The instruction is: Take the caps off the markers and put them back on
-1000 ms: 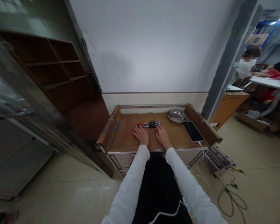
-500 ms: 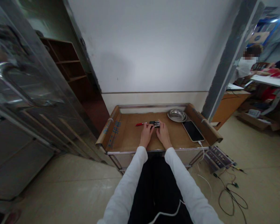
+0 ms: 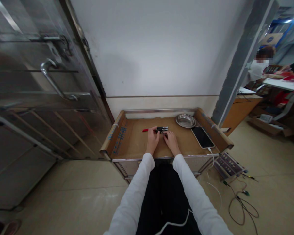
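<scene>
Several black pens (image 3: 162, 128) lie side by side on the brown cardboard (image 3: 137, 147) that lines the cart top. My left hand (image 3: 152, 141) has its fingers curled at the left end of the nearest black pen, its forefinger reaching over the row. At the other end of that pen, the fingertips of my right hand (image 3: 171, 142) are pinched low. A red pen (image 3: 145, 130) pokes out left of my left hand, which covers its right part.
A shiny metal dish (image 3: 185, 120) and a phone (image 3: 202, 137) with a white cable are on the right of the cart. Raised cardboard edges border both sides. A metal door (image 3: 51, 107) stands at left. Cables (image 3: 243, 209) lie on the floor; people sit at far right.
My left hand moved right from the red pen to the black pens. My right hand reached over the pens, then drew back slightly. The metal door at left swung across the shelf opening.
</scene>
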